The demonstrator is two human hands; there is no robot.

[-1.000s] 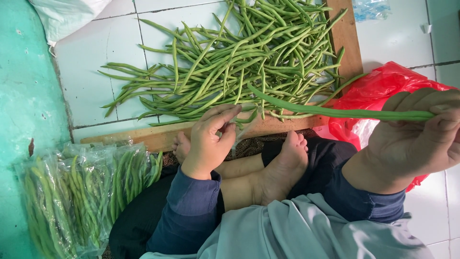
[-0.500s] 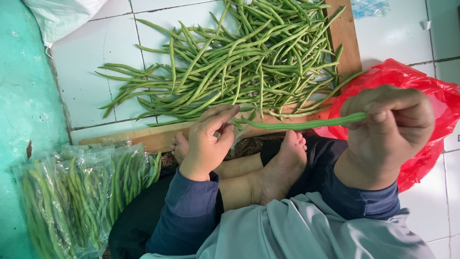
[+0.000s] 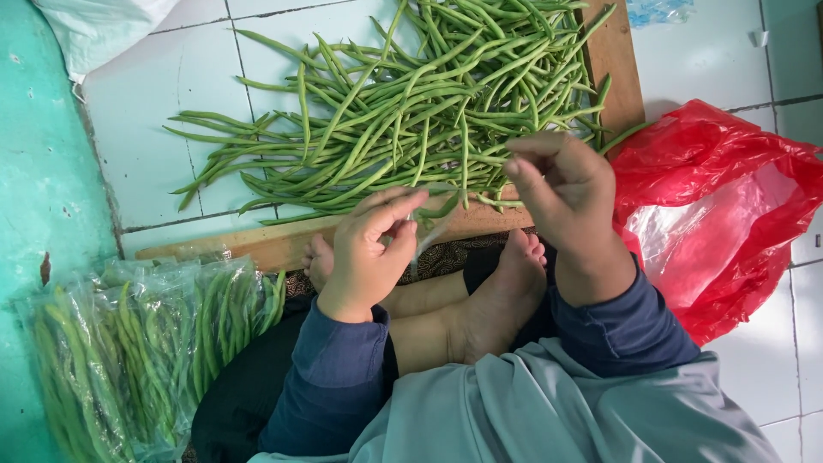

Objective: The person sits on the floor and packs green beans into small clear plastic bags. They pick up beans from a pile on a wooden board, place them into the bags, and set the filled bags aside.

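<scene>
Two hands meet before us: our left hand (image 3: 370,250) pinches a thin, blurred bean (image 3: 429,230); our right hand (image 3: 561,193), fingers curled, grip unclear. Beans (image 3: 411,103) beyond are light, snappable; we'd grasp mid-pod.

You wear dark blue long sleeves (image 3: 343,377) under a grey-green top (image 3: 549,411), black trousers (image 3: 249,386); your feet (image 3: 489,309) are bare.

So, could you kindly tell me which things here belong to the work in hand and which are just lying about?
In hand:
left hand
right hand
loose pile of long green beans
wooden board
clear bags of packed beans

Lying about:
crumpled red plastic bag
white sack
</scene>
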